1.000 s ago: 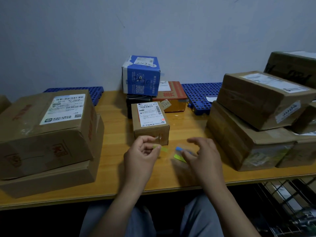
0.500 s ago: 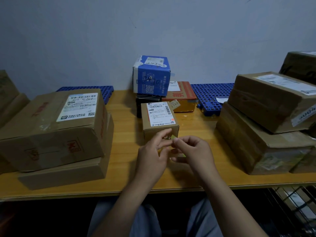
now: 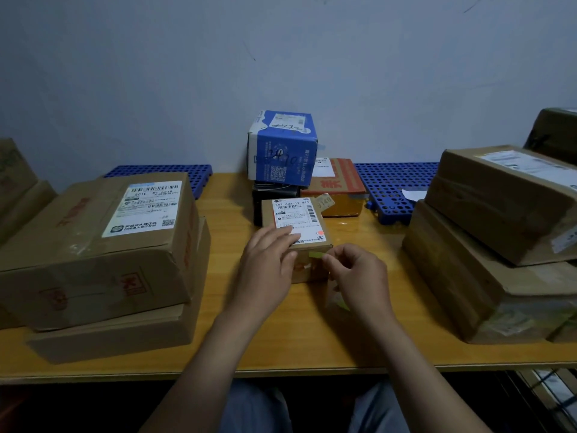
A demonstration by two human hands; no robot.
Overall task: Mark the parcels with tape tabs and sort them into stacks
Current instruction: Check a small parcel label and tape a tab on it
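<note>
A small brown parcel (image 3: 307, 217) with a white label sits in the middle of the wooden table (image 3: 312, 339). My left hand (image 3: 268, 264) lies on its near left corner, fingers straight across the label. My right hand (image 3: 356, 273) pinches a yellow-green tape tab (image 3: 316, 254) and holds it against the parcel's front face, just below the top edge. Another greenish tab (image 3: 342, 305) lies on the table under my right wrist, mostly hidden.
Two stacked brown boxes (image 3: 103, 245) stand at the left. A stack of larger boxes (image 3: 499, 245) fills the right. Behind the small parcel are a blue box (image 3: 281, 148) on a black box, an orange-brown box (image 3: 338, 189), and blue perforated mats (image 3: 396, 185).
My hands, which worked a tab between them in front of the parcel, have moved apart. The left now lies on the parcel's top and the right holds the tab at its front face.
</note>
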